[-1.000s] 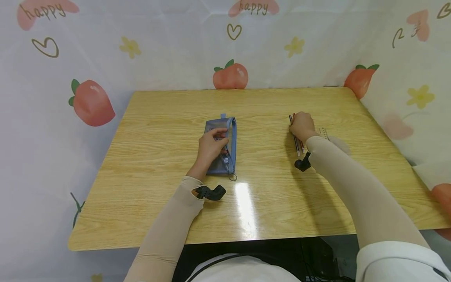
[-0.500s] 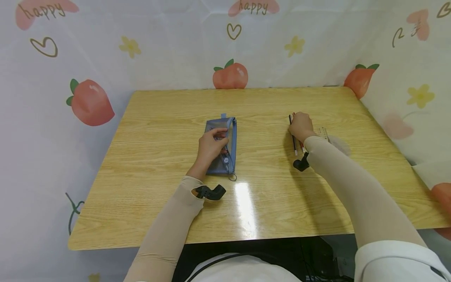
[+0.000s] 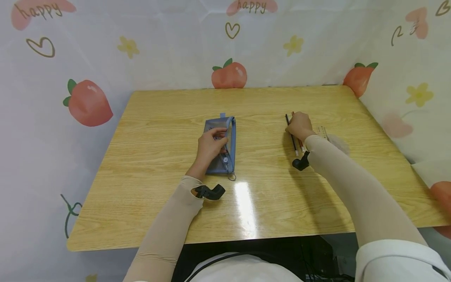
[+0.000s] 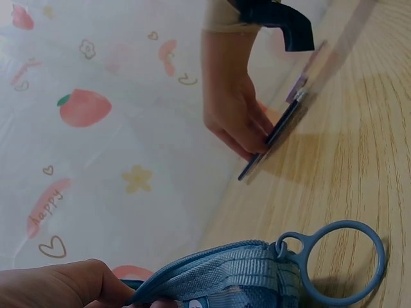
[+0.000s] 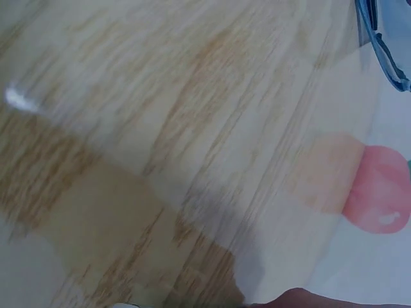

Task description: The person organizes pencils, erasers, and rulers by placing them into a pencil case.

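A blue zippered pencil case (image 3: 215, 167) lies on the table with its long side open. My left hand (image 3: 208, 148) pinches the edge of its opening; in the left wrist view the case's fabric and blue ring (image 4: 380, 256) show close by. To the right, my right hand (image 3: 300, 125) pinches a dark pencil (image 3: 294, 143) between its fingers, as the left wrist view of the dark pencil (image 4: 282, 124) also suggests. A red pencil (image 3: 302, 146) lies beside it, partly hidden under the hand. The right wrist view shows barely an edge of the hand.
A clear ruler (image 3: 322, 132) and a pale, round translucent item (image 3: 339, 144) lie just right of the right hand, partly covered by the sleeve. The wooden table (image 3: 158, 129) meets a printed curtain (image 3: 176, 51) at the back and sides.
The dark pencil's far end has shifted left, away from the red pencil, with the right fingers on it. The left hand and pencil case keep their places.
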Tool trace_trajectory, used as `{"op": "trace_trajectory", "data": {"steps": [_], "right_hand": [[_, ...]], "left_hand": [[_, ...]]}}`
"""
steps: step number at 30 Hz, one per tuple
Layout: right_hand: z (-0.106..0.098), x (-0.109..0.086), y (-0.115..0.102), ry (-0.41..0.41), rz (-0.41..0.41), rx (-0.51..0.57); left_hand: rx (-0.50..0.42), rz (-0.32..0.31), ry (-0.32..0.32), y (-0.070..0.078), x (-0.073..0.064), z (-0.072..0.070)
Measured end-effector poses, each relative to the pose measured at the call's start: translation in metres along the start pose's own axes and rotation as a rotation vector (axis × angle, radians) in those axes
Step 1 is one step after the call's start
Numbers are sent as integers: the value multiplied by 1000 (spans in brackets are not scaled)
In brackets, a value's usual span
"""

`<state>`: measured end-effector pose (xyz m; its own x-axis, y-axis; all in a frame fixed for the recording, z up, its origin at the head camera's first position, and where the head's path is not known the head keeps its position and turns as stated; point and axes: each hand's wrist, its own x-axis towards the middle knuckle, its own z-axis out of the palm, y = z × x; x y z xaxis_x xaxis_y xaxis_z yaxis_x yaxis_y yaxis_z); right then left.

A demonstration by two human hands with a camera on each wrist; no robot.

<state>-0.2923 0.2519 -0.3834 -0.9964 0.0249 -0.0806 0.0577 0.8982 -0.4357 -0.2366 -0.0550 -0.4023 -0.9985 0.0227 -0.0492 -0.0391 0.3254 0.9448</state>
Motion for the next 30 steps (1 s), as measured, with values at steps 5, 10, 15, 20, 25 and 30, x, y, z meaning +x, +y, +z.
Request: {"op": "trace_trajectory", "data": {"steps": [5, 10, 15, 20, 25, 30], "right_hand": [[-4, -4, -5, -17, 31, 19], [-4, -5, -4, -42, 83, 120], [0, -3, 1, -32, 146, 269], [1, -5, -2, -68, 219, 443], [4, -8, -10, -138, 233, 602], [6, -10, -23, -201, 243, 741]], "left_hand": [[-11, 0, 0, -1, 1, -1], [-12, 5, 3, -2, 3, -1], [-19, 3, -2, -1, 3, -1], [-11, 1, -1, -1, 3, -1], [-13, -6, -5, -2, 3, -1], [-15, -2, 6, -1, 3, -2]]}}
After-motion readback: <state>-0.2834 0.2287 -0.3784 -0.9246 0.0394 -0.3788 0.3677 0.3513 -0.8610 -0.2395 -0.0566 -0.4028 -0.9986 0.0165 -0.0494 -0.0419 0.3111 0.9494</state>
